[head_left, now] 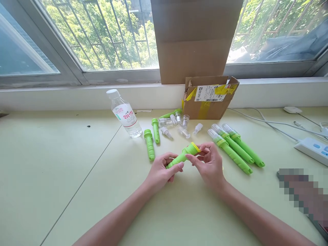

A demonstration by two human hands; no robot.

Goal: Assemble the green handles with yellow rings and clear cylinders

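Observation:
My left hand (164,170) is wrapped round the lower part of a green ribbed handle (181,157), which tilts up to the right. At its wide threaded end is a yellow ring (195,147), and the fingers of my right hand (208,163) pinch there. Two more green handles (149,145) lie to the left, beyond my left hand. Several clear plastic caps and nozzles (183,131) are scattered behind the held handle. On the right lie three green handles with clear caps (234,153), side by side.
A water bottle (126,116) stands at the back left. Behind the loose parts is an open cardboard box (208,102) by the window wall. White cables and a power strip (314,149) are on the right, with a blurred phone-like object (304,198) nearer me.

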